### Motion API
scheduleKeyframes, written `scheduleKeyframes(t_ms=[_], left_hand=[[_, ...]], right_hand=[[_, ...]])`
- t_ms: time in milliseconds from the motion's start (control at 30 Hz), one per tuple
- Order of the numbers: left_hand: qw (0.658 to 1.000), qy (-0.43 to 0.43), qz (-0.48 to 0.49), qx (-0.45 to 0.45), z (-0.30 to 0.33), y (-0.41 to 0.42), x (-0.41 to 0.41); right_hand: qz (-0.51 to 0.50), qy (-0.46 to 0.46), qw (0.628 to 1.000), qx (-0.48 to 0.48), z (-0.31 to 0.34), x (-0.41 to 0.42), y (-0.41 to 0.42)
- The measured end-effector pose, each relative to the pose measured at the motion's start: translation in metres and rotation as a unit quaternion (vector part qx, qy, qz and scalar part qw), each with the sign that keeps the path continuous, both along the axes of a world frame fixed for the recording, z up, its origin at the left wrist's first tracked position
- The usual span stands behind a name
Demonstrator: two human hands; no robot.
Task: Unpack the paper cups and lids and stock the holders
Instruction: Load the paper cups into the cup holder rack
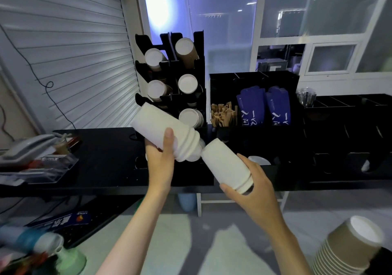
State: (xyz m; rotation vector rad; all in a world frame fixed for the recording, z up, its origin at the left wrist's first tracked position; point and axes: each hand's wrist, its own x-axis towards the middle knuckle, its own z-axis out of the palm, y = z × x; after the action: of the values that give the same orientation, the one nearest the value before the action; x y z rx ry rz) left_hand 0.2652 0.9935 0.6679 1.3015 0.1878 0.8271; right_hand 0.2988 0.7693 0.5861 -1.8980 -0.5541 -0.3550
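My left hand (pixel 161 158) grips a stack of white paper cups (pixel 163 130), tilted with its closed end up and to the left, in front of the black cup holder rack (pixel 199 47). My right hand (pixel 252 183) grips a second, shorter stack of white cups (pixel 224 162), its closed end pointing up-left toward the first stack's open rims. The two stacks nearly touch. The rack's slots hold brown and dark cups with white bottoms facing me (pixel 187 83). A stack of brown ribbed cups (pixel 350 245) stands at the bottom right.
A black organiser (pixel 254 77) to the right of the rack holds wooden stirrers (pixel 222 114) and blue sleeves (pixel 252 107). A grey telephone (pixel 27 147) and a clear tray (pixel 42 168) sit on the black counter's left. Blurred bottles and cups lie at bottom left.
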Motion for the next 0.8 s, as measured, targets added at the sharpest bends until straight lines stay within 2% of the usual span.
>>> scheduleKeyframes(t_ms=[100,267,600,700,800], left_hand=[[0.996,-0.03,0.021,0.081,0.001,0.019,0.012],[0.975,0.013,0.048,0.215,-0.019,0.029,0.02],[0.955,0.012,0.004,0.296,-0.035,0.023,0.027],[0.96,0.019,0.003,0.281,-0.037,0.022,0.033],[0.938,0.05,0.02,0.343,-0.04,0.026,0.038]], right_hand=[[-0.022,0.005,0.999,0.022,-0.001,0.01,0.001],[-0.04,0.016,0.998,0.046,-0.002,0.02,0.001],[-0.034,0.025,0.998,0.052,-0.01,0.019,-0.003],[-0.033,0.031,0.998,0.051,-0.013,0.018,-0.003],[-0.009,0.031,0.999,0.039,-0.012,0.014,-0.006]])
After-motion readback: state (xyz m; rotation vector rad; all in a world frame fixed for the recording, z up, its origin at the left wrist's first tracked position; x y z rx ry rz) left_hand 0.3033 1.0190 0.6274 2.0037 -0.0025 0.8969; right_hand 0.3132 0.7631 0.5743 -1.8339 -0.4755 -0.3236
